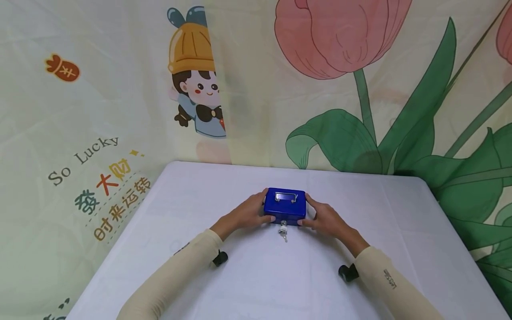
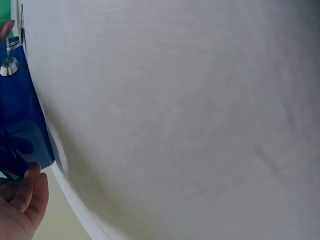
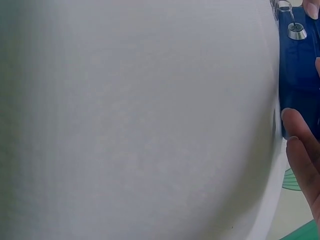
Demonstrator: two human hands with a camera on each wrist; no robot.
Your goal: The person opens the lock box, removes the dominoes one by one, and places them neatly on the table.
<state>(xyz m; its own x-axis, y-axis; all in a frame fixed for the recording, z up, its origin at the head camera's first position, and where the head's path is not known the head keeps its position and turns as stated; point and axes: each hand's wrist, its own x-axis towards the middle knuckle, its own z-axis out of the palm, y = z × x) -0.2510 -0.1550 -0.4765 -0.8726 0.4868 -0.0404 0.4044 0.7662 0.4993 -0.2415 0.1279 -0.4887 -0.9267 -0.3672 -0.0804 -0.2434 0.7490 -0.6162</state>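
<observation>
A small blue cash box [image 1: 285, 210] sits on the white table, its lid down and a silver handle [image 1: 286, 197] lying on top. Keys [image 1: 283, 232] hang from the lock at its front. My left hand [image 1: 253, 210] grips the box's left end, thumb at the front corner. At the opposite end my right hand [image 1: 327, 218] holds it likewise, its thumb against the front. The left wrist view catches the box's blue side [image 2: 20, 105] and the round lock [image 2: 9, 66]. In the right wrist view, fingers [image 3: 300, 150] lie along the box's end.
The white-covered table [image 1: 248, 275] stretches around the box, its far edge against a printed cloth backdrop [image 1: 252, 89] with tulips and a cartoon figure. A dark wrist camera [image 1: 348, 273] juts out below the right sleeve, another [image 1: 220, 258] below the left.
</observation>
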